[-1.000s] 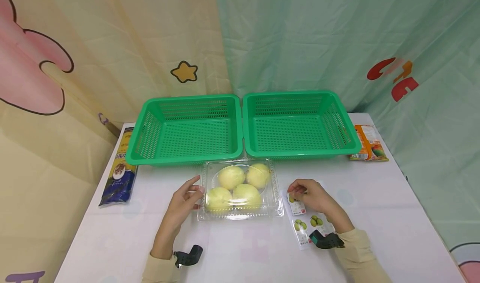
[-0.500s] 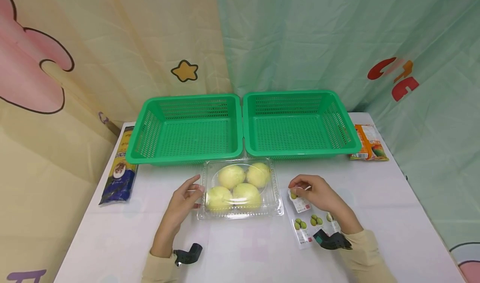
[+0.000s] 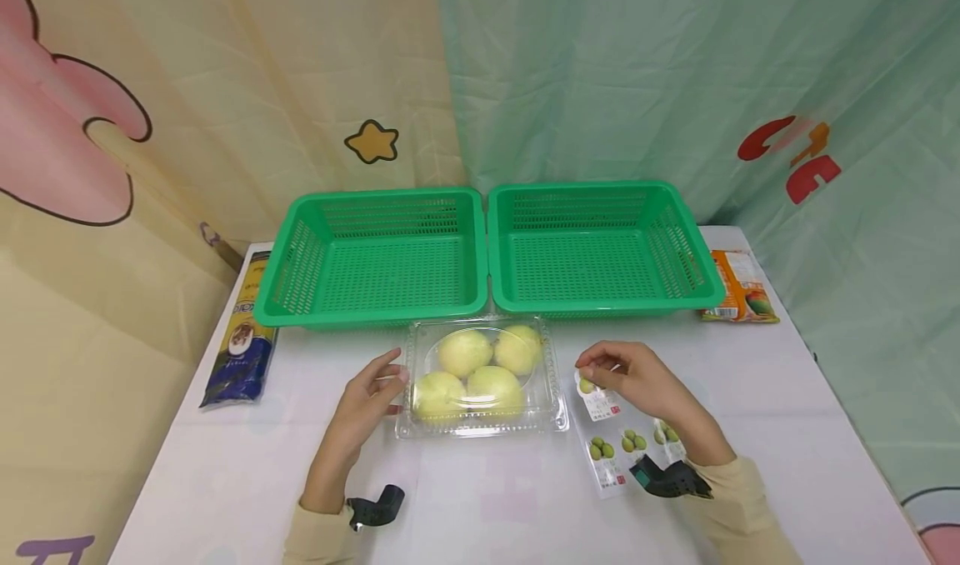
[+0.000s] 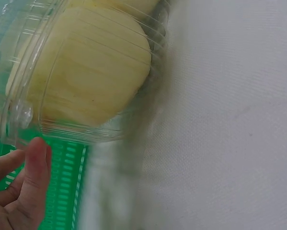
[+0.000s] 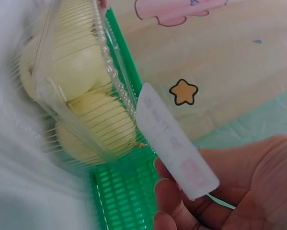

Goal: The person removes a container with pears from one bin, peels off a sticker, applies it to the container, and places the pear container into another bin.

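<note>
A clear plastic clamshell box (image 3: 555, 394) with several pale yellow fruits (image 3: 495, 390) sits closed on the table. At its left edge is my left hand (image 3: 367, 402), the thumb tip touching the rim and the fingers loosely bent beside it. In the left wrist view that thumb (image 4: 35, 167) meets the box's corner. My right hand (image 3: 637, 377) pinches a small white label sticker (image 3: 602, 405) printed with green fruit. The right wrist view shows this label (image 5: 174, 141) from its back, held between thumb and fingers. Below it lies a sheet of similar stickers (image 3: 624, 465), partly hidden by the hand.
Two green plastic baskets stand side by side behind the box, a left one (image 3: 397, 273) and a right one (image 3: 585, 269). A blue and gold packet (image 3: 243, 340) lies at the left table edge, an orange packet (image 3: 742, 286) at the right. Curtains (image 3: 562, 73) hang behind.
My right hand has drawn slightly back to the right with the label, showing more of the sticker sheet beneath. The left hand and the box have stayed in place.
</note>
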Tool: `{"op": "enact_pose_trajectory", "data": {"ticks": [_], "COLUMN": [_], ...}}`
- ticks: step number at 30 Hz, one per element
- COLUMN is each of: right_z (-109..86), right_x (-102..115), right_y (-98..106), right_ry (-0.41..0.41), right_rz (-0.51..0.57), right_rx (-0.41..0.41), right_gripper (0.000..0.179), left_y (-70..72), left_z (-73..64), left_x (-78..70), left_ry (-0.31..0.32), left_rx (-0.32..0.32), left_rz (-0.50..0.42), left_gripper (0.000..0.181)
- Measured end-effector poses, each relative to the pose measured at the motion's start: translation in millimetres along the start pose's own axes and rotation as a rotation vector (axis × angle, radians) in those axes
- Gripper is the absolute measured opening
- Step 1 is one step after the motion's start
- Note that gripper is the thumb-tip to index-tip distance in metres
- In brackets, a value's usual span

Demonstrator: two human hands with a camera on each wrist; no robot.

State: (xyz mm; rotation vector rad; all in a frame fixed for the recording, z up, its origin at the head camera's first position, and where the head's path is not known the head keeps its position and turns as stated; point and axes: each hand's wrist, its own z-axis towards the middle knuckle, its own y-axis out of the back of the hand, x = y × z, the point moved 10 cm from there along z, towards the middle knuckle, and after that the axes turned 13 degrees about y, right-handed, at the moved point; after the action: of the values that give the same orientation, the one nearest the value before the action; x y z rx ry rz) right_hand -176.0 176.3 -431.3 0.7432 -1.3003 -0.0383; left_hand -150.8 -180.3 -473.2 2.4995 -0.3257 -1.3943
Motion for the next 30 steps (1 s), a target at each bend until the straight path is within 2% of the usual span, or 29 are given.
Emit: {"op": "enact_pose_trajectory", "data": {"ticks": [9,15,22,25,30], "right_z": [15.6,24.5,40.9,50.2,63.3], "right_x": [17,27,40,48,56], "right_y": [-10,-22,-31,-38,-49], "right_ry": [0.042,0.062,0.1,0.108,0.118], "right_rz": [0.079,0.152,0.159,0.157,0.162], "right_rx": [0.033,0.046,0.02,0.029,0.052], "right_gripper": [0.016,0.019,0.019,0.016,0.011], "left_y": [0.9,7.4,9.5,5.5,-6.8], "left_z": [-4.1,-7.8,-9.1,-13.3,-27.8], "left_x": [-2.5,-8.5,-10.9,-18.3,-37.8], "left_ry": [-0.024,-0.065,-0.077,-0.15,-0.365], "left_rx": [0.001,-0.035,-0.062,-0.04,0.024], "left_rz": [-0.019,-0.064,-0.066,-0.047,0.004], "left_gripper": [0.054,0.053,0.056,0.06,0.064]}}
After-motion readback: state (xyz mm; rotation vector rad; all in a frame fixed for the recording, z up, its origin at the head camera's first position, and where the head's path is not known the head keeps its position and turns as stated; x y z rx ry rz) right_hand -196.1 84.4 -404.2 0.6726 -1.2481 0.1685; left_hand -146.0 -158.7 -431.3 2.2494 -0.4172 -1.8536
